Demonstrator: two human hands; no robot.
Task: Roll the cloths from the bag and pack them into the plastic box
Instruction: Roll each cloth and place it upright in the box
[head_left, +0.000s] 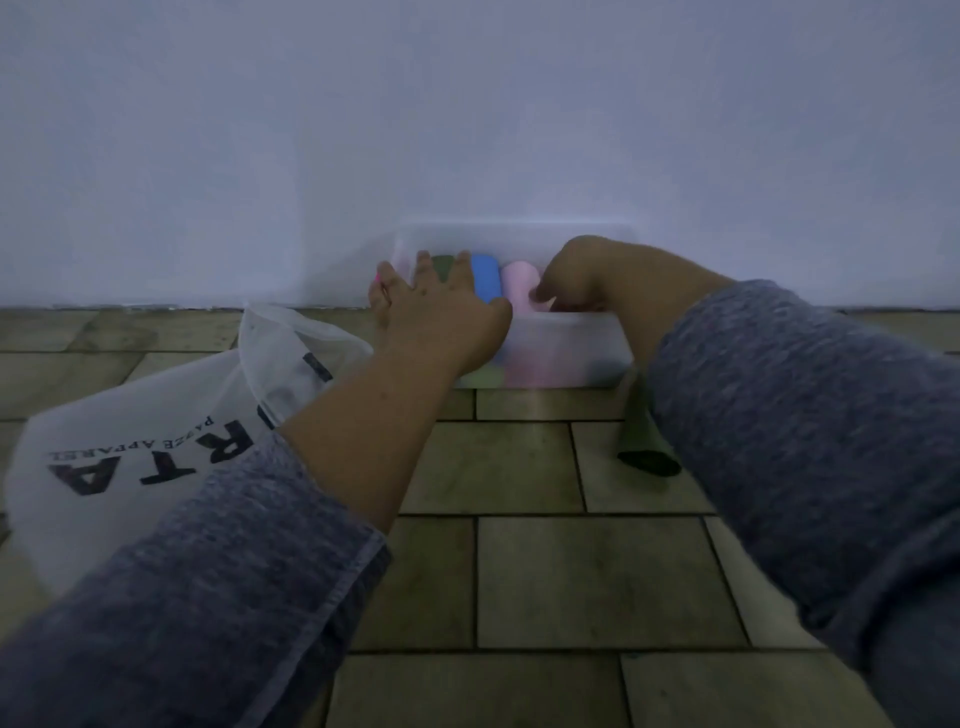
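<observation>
A clear plastic box (571, 348) stands on the floor against the wall. Inside lie a green roll (442, 266), a blue roll (485, 278) and a pink roll (519, 283) side by side. My left hand (436, 301) lies flat with straight fingers over the green and blue rolls at the box's left end. My right hand (576, 275) reaches into the box's right part, fingers curled down beside the pink roll; what it holds is hidden. A white mesh bag (156, 441) with black lettering lies on the floor at the left.
A dark green cloth (641, 441) hangs or lies under my right forearm, near the box's right front corner. The floor is olive tiles (571, 571). A plain white wall (467, 130) rises right behind the box.
</observation>
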